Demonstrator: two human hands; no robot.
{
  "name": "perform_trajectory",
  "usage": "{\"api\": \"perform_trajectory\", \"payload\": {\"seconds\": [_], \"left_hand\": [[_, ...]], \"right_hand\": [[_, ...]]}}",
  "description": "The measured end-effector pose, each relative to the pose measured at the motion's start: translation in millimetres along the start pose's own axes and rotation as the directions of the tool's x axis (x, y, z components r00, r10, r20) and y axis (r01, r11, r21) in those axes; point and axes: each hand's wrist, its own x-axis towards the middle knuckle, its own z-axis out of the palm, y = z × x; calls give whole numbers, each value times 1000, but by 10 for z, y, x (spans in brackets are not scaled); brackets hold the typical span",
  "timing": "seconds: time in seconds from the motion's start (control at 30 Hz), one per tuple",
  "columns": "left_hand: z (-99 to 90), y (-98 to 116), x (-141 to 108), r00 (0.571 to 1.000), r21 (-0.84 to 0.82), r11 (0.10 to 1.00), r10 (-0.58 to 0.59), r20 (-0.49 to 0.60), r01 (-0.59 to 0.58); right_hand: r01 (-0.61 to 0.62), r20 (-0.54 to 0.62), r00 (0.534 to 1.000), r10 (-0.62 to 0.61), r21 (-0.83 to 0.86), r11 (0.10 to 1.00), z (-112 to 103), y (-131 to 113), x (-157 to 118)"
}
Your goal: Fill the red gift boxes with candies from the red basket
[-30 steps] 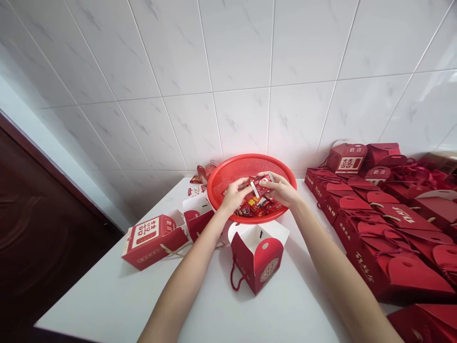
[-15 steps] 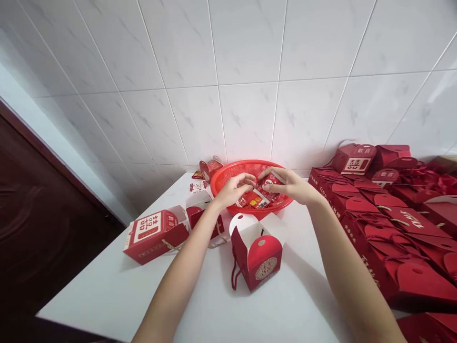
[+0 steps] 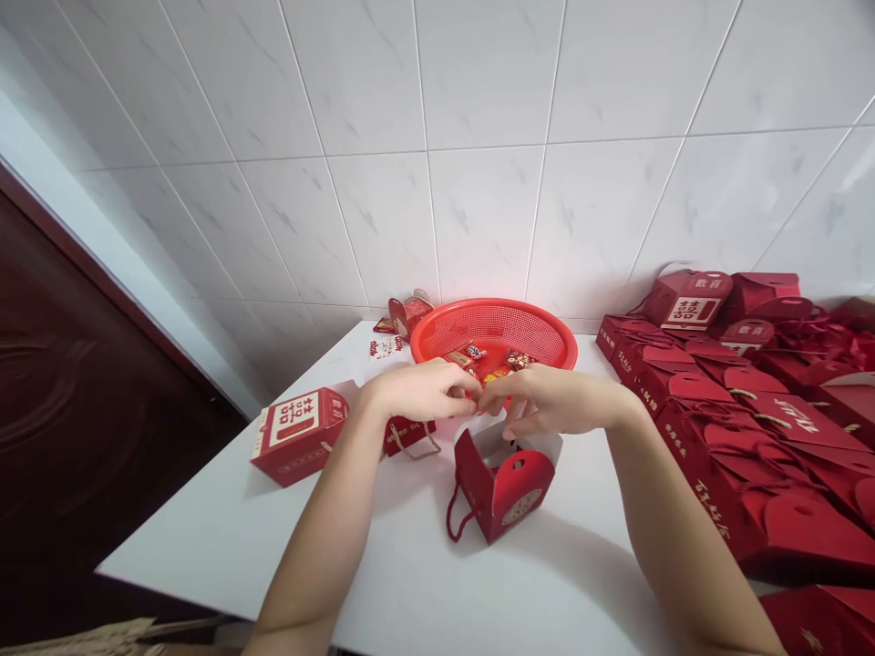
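Grip on both sides is pressed together: the left hand (image 3: 416,390) and the right hand (image 3: 557,401) curl their fingers (image 3: 461,392) inward and meet at the tips, and whether anything small is pinched there is too hidden to tell. Both hands hover just in front of the red plastic basket (image 3: 492,314), above an open red gift box (image 3: 506,483) with a rope handle, which stands on the white surface (image 3: 205,538). Red snack packets (image 3: 478,360) lie inside the basket. Left of the basket sits a closed red box (image 3: 297,435) with a white label panel. Right of the basket, rows of red gift boxes (image 3: 711,428) crowd together along the white tiled wall (image 3: 478,137).
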Motion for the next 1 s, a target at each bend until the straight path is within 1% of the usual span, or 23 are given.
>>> {"api": "perform_trajectory", "payload": {"seconds": [0.07,0.1,0.23,0.33,0.43,0.53,0.6,0.7,0.8,0.9,1.0], "left_hand": [[22,26,-23,999,4,999,-35,12,35],[29,34,-35,1000,-18,999,-26,11,27],[34,61,-81,996,-160,983,86,-28,-89],[57,67,-82,991,-197,971,135,-4,-133],[102,47,-60,995,-183,979,99,27,-92],[125,17,-64,998,-192,980,58,-15,-59],[116,5,-87,998,-176,982,60,-18,-62],[83,2,-125,998,-96,994,47,40,-43],[59,9,-139,998,-49,998,33,45,-31],[49,16,-141,996,-28,999,43,73,-41],[35,13,-148,992,9,998,53,117,-54]], "right_hand": [[-46,-17,999,46,-47,998,-14,-9,-45],[-67,-34,997,65,-65,996,-23,-12,-75],[-131,-102,988,119,-114,985,-52,-31,-195],[-189,-125,978,170,-164,968,-34,-46,-226],[-257,-109,965,238,-223,940,7,-47,-203],[-327,-115,945,307,-242,914,33,-41,-181],[-371,-139,928,346,-253,893,44,-48,-176],[-422,-204,905,374,-311,852,72,-91,-157],[-428,-235,902,361,-381,820,118,-151,-117],[-375,-172,927,333,-417,828,145,-195,-114],[-315,-93,948,305,-407,857,147,-220,-186]]}}
